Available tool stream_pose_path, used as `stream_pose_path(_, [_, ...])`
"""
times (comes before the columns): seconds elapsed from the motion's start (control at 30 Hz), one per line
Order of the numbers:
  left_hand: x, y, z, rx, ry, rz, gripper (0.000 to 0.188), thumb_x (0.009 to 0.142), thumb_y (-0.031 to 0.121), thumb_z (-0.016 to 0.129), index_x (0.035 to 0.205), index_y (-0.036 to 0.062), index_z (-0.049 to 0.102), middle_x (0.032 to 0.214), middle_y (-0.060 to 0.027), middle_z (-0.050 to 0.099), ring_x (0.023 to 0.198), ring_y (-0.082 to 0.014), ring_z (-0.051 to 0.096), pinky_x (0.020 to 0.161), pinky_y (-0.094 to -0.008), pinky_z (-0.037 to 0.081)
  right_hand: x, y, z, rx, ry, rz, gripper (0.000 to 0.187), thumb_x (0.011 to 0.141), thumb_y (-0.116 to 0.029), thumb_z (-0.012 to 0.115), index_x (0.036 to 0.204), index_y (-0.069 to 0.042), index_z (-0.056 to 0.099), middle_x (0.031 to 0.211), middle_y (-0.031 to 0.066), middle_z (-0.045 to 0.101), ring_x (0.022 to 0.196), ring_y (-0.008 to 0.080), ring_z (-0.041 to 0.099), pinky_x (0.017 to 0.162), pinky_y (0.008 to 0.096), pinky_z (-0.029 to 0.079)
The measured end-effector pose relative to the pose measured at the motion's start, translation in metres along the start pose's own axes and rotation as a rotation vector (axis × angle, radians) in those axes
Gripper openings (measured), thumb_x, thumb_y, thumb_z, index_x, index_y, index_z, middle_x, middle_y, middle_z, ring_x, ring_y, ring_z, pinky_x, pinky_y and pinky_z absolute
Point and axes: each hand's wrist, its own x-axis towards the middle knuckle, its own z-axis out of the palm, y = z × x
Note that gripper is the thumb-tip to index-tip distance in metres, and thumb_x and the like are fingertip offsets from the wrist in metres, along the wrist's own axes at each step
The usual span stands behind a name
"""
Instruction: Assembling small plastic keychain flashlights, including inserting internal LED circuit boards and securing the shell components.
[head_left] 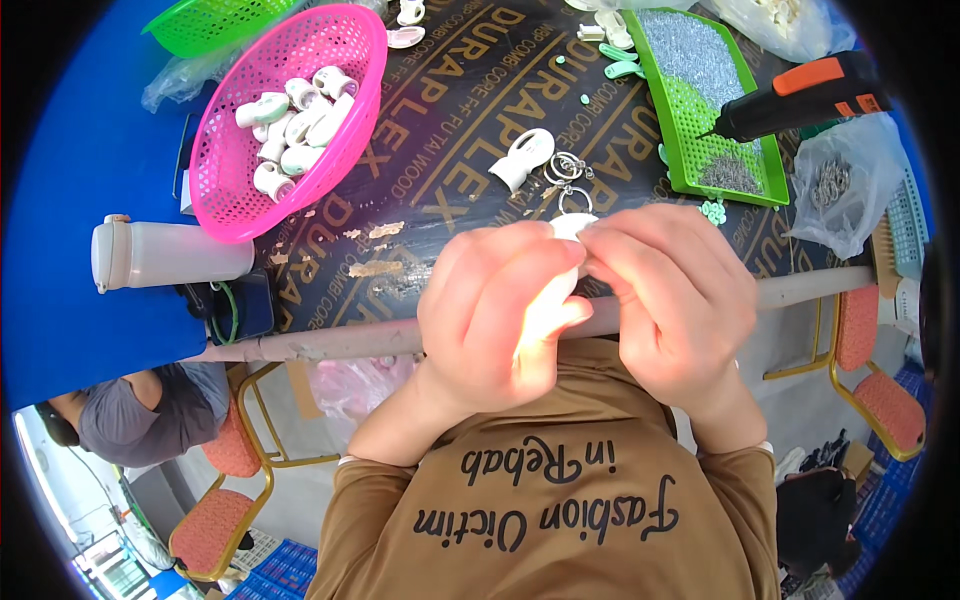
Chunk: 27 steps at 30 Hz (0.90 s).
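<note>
Here, at the far left of the frame, a translucent white bottle (165, 254) is lying on its side on the blue surface, with a pink mesh basket (340, 95) sitting just above and to its right, holding a heap of small white plastic pieces (292, 120); a green basket (205, 25) is showing at the upper left edge. Moving toward centre, one loose white plastic piece (522, 158) is resting on the dark printed tabletop (440, 130), with a few metal key rings (567, 170) lying just beside it. Below these, the left hand (495, 310) is curling its fingers around a small white part (572, 228), grasping it from the left, while the right hand (670, 295) is pinching the same part from the right; both hands are meeting over the table's near edge, mid-frame. Farther right, a green tray (690, 110) is holding grey metal bits, and a black-and-orange glue gun (805, 95) is lying across its upper right corner. A clear bag of metal rings (835, 185) is sitting at the right edge.
</note>
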Motion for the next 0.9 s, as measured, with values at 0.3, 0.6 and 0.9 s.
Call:
stream_pose_path(0.3, [0.005, 0.004, -0.008, -0.157, 0.010, -0.159, 0.032, 0.066, 0.006, 0.070, 0.095, 0.0004, 0.057, 0.087, -0.0129, 0.060, 0.074, -0.0267, 0.057, 0.065, -0.0325, 0.047, -0.002, 0.005, -0.011, 0.329, -0.111, 0.282, 0.020, 0.066, 0.000, 0.066, 0.085, -0.004, 0.063, 0.077, 0.0073, 0.059, 0.068, 0.0216, 0.055, 0.058, 0.0280, 0.044])
stream_pose_path(0.6, [0.007, 0.009, -0.012, -0.187, -0.013, -0.223, 0.034, 0.067, 0.006, 0.071, 0.097, -0.0017, 0.056, 0.088, -0.0139, 0.060, 0.076, -0.0270, 0.058, 0.064, -0.0323, 0.048, -0.002, 0.005, -0.007, 0.263, -0.059, 0.112, 0.023, 0.060, -0.004, 0.071, 0.081, -0.006, 0.063, 0.080, 0.0053, 0.057, 0.074, 0.0237, 0.053, 0.063, 0.0313, 0.043])
stream_pose_path(0.9, [0.007, 0.007, -0.013, -0.229, -0.057, -0.208, 0.036, 0.067, 0.007, 0.072, 0.097, -0.0019, 0.056, 0.090, -0.0140, 0.060, 0.077, -0.0262, 0.058, 0.066, -0.0312, 0.048, -0.006, 0.012, -0.005, 0.539, -0.105, 0.290, 0.029, 0.063, -0.002, 0.068, 0.091, -0.003, 0.060, 0.089, 0.0075, 0.057, 0.080, 0.0229, 0.055, 0.072, 0.0295, 0.044])
